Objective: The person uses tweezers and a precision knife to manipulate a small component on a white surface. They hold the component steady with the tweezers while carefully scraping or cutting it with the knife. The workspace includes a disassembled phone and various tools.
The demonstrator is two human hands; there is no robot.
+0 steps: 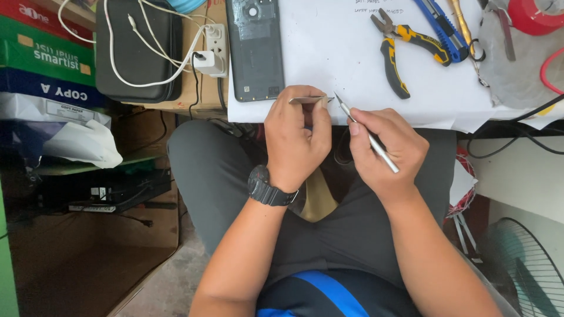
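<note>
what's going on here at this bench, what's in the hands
A seated person works over their lap at the edge of a white-covered bench. The left hand, with a black watch on its wrist, pinches a small flat metallic piece edge-on. The right hand holds a slim silver pointed tool like a pen, its tip almost at the piece. On the bench lie an opened phone body, yellow-handled pliers and a blue utility knife, all untouched.
</note>
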